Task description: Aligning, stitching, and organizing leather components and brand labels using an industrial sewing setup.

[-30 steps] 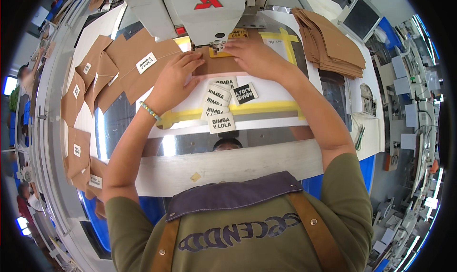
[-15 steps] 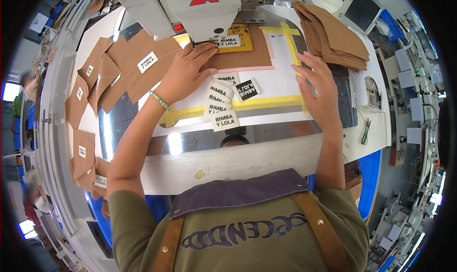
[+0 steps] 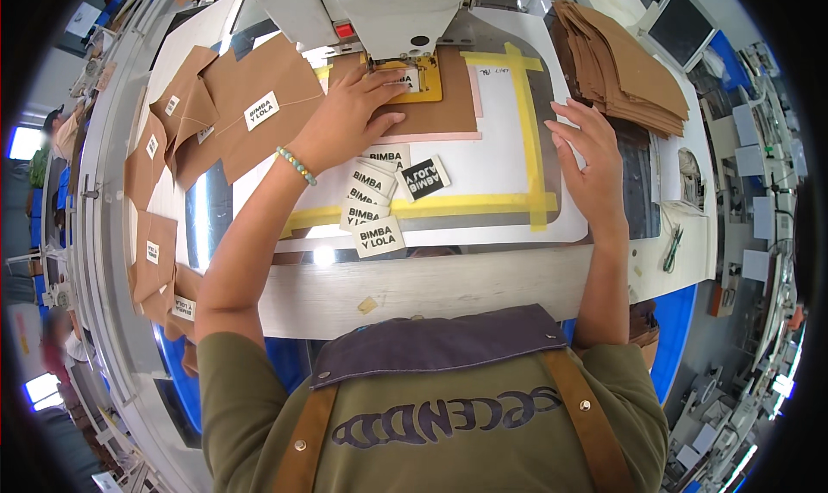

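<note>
My left hand (image 3: 341,118) lies with outstretched fingers over a brown flat piece (image 3: 423,122), its fingertips at a yellow template (image 3: 431,87) under the sewing machine's head (image 3: 392,18). Part of a white label (image 3: 411,81) shows inside the template; the fingers cover the rest. Over the right side of the white plate (image 3: 483,169), my right hand (image 3: 592,157) is held open, fingers apart, beside a yellow tape strip (image 3: 528,122). Several cream labels (image 3: 377,237) with dark print overlap in front of the brown piece, and a black label (image 3: 423,179) lies next to them.
Brown cut pieces with white labels (image 3: 261,111) spread along the left side. A stack of brown pieces (image 3: 617,70) is at the back right, near a dark screen (image 3: 681,25). Small green-handled snips (image 3: 673,250) lie at the right edge. Blue bins (image 3: 677,320) stand below the table.
The white plate, with the template, brown piece and loose labels, has slid left relative to the machine. My left hand stays at the template. My right hand is now farther from the tape strip.
</note>
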{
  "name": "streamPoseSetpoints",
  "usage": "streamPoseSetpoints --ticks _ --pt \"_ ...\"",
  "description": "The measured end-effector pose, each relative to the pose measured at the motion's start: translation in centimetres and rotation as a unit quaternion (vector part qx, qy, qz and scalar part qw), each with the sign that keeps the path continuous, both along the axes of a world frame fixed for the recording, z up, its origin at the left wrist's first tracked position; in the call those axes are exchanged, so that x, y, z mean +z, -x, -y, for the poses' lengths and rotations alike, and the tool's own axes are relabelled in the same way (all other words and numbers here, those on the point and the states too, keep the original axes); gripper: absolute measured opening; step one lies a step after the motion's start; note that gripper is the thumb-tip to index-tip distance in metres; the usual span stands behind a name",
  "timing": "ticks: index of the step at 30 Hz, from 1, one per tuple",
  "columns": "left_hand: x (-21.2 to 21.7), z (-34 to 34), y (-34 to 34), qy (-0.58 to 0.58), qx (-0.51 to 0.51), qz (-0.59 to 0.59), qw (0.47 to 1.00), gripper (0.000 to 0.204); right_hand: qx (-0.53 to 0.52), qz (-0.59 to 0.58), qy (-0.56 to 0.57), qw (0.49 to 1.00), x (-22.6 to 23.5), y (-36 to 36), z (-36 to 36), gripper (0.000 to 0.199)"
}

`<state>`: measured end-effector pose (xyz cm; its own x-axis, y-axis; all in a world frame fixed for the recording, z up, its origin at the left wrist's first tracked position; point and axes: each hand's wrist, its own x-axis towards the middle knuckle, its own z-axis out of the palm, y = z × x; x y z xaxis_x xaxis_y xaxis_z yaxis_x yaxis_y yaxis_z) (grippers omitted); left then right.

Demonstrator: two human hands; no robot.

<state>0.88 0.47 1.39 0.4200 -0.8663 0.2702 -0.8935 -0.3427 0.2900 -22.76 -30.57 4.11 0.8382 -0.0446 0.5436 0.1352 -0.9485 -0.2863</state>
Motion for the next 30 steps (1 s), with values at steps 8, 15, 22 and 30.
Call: streamPoseSetpoints --ticks 8,15,22,30 --pt "0.0 0.1 -0.6 0.004 -0.016 0.026 1.0 0.04 -0.005 -0.01 -0.01 1.0 -0.3 -0.1 0.1 0.019" --pt "0.4 0.2 -0.5 -0.016 -0.011 0.03 0.999 0.039 -0.005 -0.021 -0.01 1.0 -0.2 -0.2 0.3 0.019" --pt "0.3 0.2 -0.9 -0.007 -0.02 0.043 0.999 0.039 -0.001 -0.018 -0.017 1.0 -0.2 -0.3 0.1 0.019" --pt "0.4 1.0 -1.7 -0.02 -0.001 0.036 0.999 0.041 0.006 -0.026 -0.018 0.999 -0.5 -0.1 -0.1 0.019"
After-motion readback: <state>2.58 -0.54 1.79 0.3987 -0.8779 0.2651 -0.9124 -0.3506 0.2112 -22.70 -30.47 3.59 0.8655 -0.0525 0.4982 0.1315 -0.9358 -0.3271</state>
